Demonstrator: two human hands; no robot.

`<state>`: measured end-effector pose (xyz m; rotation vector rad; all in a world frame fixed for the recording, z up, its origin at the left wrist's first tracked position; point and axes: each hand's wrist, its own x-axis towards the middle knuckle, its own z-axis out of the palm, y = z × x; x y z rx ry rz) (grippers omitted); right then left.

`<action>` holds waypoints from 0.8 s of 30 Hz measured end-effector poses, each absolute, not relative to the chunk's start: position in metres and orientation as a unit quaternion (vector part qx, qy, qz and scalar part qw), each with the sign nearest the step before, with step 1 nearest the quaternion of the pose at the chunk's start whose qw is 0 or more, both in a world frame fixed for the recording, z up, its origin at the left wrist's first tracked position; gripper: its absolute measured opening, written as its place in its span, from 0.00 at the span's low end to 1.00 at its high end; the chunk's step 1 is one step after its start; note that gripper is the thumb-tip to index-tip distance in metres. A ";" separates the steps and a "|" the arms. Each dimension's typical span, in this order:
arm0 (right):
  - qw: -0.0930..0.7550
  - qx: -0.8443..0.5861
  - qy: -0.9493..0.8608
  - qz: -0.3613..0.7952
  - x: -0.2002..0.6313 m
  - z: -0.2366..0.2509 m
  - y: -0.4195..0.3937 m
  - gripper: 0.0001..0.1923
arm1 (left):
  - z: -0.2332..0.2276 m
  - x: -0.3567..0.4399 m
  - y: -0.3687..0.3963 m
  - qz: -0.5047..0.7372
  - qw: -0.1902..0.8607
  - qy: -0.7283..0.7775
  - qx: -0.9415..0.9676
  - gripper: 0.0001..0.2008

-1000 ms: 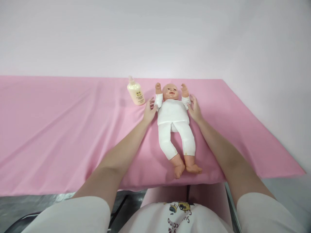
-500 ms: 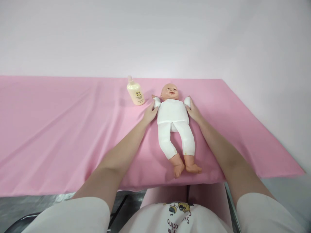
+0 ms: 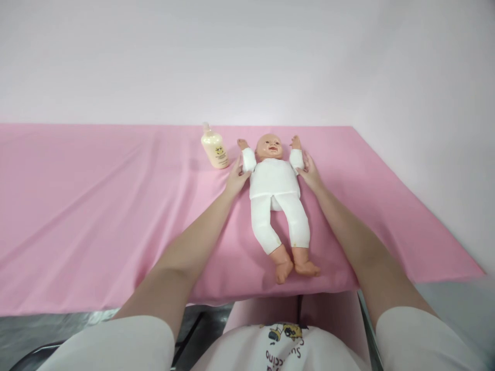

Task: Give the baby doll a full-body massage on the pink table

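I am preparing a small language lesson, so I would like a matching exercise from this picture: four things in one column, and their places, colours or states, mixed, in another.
1. Doll
2. Bottle
3. Left hand
4. Cloth

A. Pale yellow
B. At the doll's arm nearer the bottle
C. Pink
D. Lying face up

Right pairs: 1-D, 2-A, 3-B, 4-C

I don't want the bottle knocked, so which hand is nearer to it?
Left. The left hand is just right of the bottle, beside the doll; the right hand is farther off, on the doll's other side.
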<state>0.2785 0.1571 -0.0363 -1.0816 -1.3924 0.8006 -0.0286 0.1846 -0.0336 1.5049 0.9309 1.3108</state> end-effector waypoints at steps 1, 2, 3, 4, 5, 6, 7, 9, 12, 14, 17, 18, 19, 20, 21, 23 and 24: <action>0.575 -0.449 -0.586 0.353 0.278 -0.035 0.158 0.57 | -0.032 -0.028 0.184 0.534 0.470 0.369 0.598 0.50; 0.582 -0.439 -0.582 0.361 0.277 -0.034 0.158 0.55 | -0.031 -0.027 0.183 0.537 0.484 0.360 0.590 0.50; 0.588 -0.431 -0.578 0.366 0.276 -0.032 0.157 0.53 | -0.030 -0.025 0.182 0.540 0.492 0.351 0.586 0.50; 0.595 -0.428 -0.573 0.368 0.275 -0.031 0.157 0.48 | -0.028 -0.024 0.181 0.545 0.494 0.344 0.584 0.48; 0.600 -0.428 -0.566 0.369 0.274 -0.030 0.156 0.43 | -0.027 -0.024 0.181 0.550 0.493 0.340 0.581 0.43; 0.604 -0.432 -0.558 0.370 0.273 -0.029 0.155 0.35 | -0.026 -0.023 0.180 0.556 0.491 0.342 0.577 0.36; 0.606 -0.438 -0.551 0.370 0.272 -0.029 0.154 0.27 | -0.025 -0.022 0.180 0.561 0.486 0.350 0.571 0.28; 0.609 -0.447 -0.544 0.366 0.271 -0.028 0.152 0.11 | -0.024 -0.021 0.180 0.572 0.472 0.375 0.556 0.12; 0.604 -0.447 -0.561 0.348 0.271 -0.026 0.149 0.03 | -0.020 -0.020 0.180 0.577 0.451 0.407 0.546 0.07; 0.591 -0.452 -0.576 0.338 0.271 -0.024 0.147 0.04 | -0.018 -0.019 0.179 0.572 0.449 0.417 0.545 0.08; 0.575 -0.462 -0.591 0.328 0.269 -0.022 0.144 0.04 | -0.018 -0.019 0.177 0.564 0.466 0.406 0.548 0.10; 0.571 -0.465 -0.594 0.324 0.268 -0.022 0.144 0.05 | -0.019 -0.019 0.176 0.559 0.472 0.400 0.553 0.11; 0.567 -0.468 -0.597 0.321 0.267 -0.023 0.144 0.07 | -0.020 -0.019 0.176 0.551 0.476 0.396 0.559 0.12; 0.563 -0.472 -0.599 0.317 0.266 -0.023 0.144 0.09 | -0.021 -0.019 0.175 0.544 0.475 0.395 0.568 0.14; 0.560 -0.478 -0.600 0.312 0.265 -0.024 0.144 0.12 | -0.022 -0.019 0.175 0.538 0.471 0.395 0.577 0.15; 0.559 -0.489 -0.602 0.293 0.264 -0.026 0.143 0.20 | -0.024 -0.018 0.176 0.536 0.450 0.408 0.586 0.21; 0.559 -0.492 -0.607 0.279 0.264 -0.026 0.143 0.24 | -0.024 -0.018 0.176 0.541 0.434 0.419 0.587 0.24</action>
